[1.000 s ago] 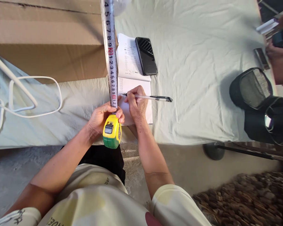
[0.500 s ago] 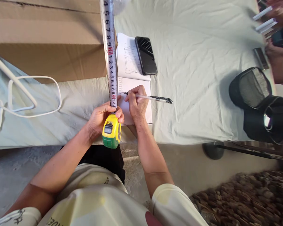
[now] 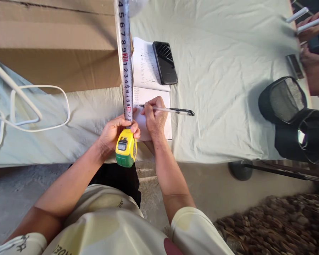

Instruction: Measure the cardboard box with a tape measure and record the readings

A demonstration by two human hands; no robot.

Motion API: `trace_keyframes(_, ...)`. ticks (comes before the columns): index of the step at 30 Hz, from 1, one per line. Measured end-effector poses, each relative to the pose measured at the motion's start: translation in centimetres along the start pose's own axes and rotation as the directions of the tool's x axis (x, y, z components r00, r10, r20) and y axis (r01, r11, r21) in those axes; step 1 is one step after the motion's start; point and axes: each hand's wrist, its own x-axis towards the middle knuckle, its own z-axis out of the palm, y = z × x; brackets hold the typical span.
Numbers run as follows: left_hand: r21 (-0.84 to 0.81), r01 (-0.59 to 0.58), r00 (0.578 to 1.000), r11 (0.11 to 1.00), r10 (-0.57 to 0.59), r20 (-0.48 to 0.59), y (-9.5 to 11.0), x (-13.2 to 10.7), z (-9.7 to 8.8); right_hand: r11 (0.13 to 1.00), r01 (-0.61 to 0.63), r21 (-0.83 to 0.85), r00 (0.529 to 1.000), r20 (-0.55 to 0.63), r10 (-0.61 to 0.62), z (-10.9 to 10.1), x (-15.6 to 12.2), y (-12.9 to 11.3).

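My left hand (image 3: 116, 130) is closed on a yellow and green tape measure (image 3: 126, 148), its fingers and thumb at the mouth where the blade comes out. The silver blade runs away from me past the cardboard box, its far end out of view. Between the fingers of my right hand (image 3: 156, 115) is a pen (image 3: 179, 111) with a black cap on its rear end. Its tip rests at the left side of the lower page of an open notebook (image 3: 163, 131), by a column of small handwritten figures. A black phone (image 3: 165, 63) lies on the upper, printed page.
A large cardboard box (image 3: 55, 67) stands at the left, with a looped white cable (image 3: 66, 102) before it. Black caps or visors (image 3: 284, 99) lie on the cloth-covered table (image 3: 218, 71) at the right. Another person's hands (image 3: 309, 58) hold things at the far right edge.
Both my hands, the tape measure and the notebook stay nearly as they were, with the pen tip still at the figures. At the far right the other person's hand and white sticks have shifted slightly.
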Motion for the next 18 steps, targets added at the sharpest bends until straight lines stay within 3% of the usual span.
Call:
trace_keyframes(4, -0.007, 0.001, 1.0, 1.0, -0.001, 0.0, -0.1, 0.0, 0.0, 0.997, -0.022, 0.069, 1.0, -0.012, 0.023, -0.2, 0.0, -0.4)
trace_keyframes(9, 0.008, -0.019, 0.999, 1.0, 0.019, 0.028, -0.3, -0.2, -0.3, 0.977, 0.004, 0.215, 0.989, -0.147, 0.028, -0.5, 0.3, -0.5)
trace_keyframes(13, 0.049, -0.042, 0.995, 0.998, 0.037, 0.092, -0.4, -0.3, -0.7, 0.969, 0.019, 0.247, 0.982, -0.185, 0.028, -0.8, 0.4, -0.8)
trace_keyframes(15, 0.053, -0.058, 0.991, 0.997, 0.052, 0.12, -0.6, -0.5, -0.8, 0.973, 0.0, 0.231, 0.988, -0.152, 0.036, -1.4, 0.4, -1.5)
trace_keyframes(18, 0.047, -0.07, 0.988, 0.996, 0.062, 0.145, -0.9, -1.2, -0.8, 0.989, -0.061, 0.135, 0.998, 0.02, 0.059, -2.9, 0.6, -2.9)
